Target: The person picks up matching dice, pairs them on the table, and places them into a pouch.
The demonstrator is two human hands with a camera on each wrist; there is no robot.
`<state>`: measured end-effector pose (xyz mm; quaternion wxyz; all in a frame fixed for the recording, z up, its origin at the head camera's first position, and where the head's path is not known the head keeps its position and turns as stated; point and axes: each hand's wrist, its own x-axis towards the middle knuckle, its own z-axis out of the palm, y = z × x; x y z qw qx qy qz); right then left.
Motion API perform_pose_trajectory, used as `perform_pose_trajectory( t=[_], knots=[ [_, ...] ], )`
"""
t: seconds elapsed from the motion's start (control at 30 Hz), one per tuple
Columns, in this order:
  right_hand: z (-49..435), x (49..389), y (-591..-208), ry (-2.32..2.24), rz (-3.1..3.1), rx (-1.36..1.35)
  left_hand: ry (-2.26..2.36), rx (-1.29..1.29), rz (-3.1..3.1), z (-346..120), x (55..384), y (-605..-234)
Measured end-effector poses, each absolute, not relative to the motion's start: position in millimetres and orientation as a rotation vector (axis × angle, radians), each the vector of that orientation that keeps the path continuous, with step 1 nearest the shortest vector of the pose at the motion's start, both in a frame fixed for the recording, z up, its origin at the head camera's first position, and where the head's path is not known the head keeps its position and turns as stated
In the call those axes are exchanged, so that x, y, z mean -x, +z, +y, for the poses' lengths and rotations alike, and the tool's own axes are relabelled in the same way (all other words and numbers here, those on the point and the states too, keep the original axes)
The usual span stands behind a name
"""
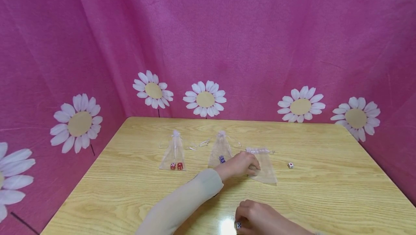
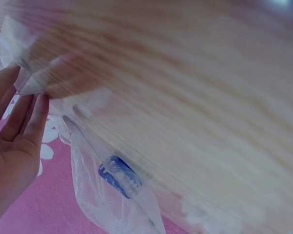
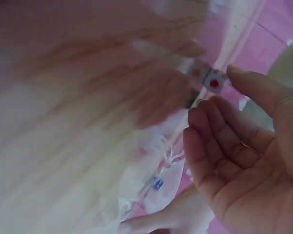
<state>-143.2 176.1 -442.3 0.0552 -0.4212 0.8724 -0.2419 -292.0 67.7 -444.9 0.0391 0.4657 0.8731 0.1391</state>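
My left hand (image 1: pixel 242 163) pinches the sheer drawstring pouch (image 1: pixel 268 173) on the right by its left side. In the left wrist view, thin fabric shows between the thumb and fingertips. Near the front of the table, my right hand (image 1: pixel 260 218) has a white die (image 1: pixel 238 225) between thumb and curled fingers. That die (image 3: pixel 215 82) shows a red pip in the right wrist view, down at the tabletop. Left of the pinched pouch lies a second sheer pouch (image 1: pixel 215 157) with blue dice (image 1: pixel 222 159) inside, partly covered by my left wrist.
A third sheer pouch (image 1: pixel 167 157), at the left, contains red dice (image 1: pixel 180 166). Another white die (image 1: pixel 290 165) lies alone to the right of the pouches. All rest on a wood-grain table (image 1: pixel 321 195), with a pink flowered cloth (image 1: pixel 247 47) hanging behind and beside it.
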Motion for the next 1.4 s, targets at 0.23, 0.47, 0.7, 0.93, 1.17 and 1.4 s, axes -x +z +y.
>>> perform_pose_trajectory(
  t=[0.23, 0.47, 0.7, 0.93, 1.17, 1.4],
  knots=[
    [197.6, 155.9, -439.3, -1.357, 2.535, 1.058, 0.452, -1.483, 2.673, 65.4, 291.4, -446.8],
    [230.6, 177.5, -441.0, -1.629, 2.485, 0.722, 0.415, -1.531, 2.683, 65.4, 293.9, -448.7],
    [277.8, 201.1, -441.9, -1.687, 2.590, 0.399, 0.381, -1.508, 2.674, 66.7, 295.6, -449.2],
    [316.9, 216.7, -442.8, -1.600, 2.739, 0.091, 0.384, -1.518, 2.684, 64.9, 295.8, -449.2],
    [341.3, 231.8, -445.7, -1.375, 2.916, 0.114, 0.400, -1.509, 2.684, 65.2, 295.7, -448.8],
    [347.0, 243.9, -449.1, -1.075, 3.066, 0.334, 0.394, -1.509, 2.685, 67.6, 296.2, -448.2]
  ],
)
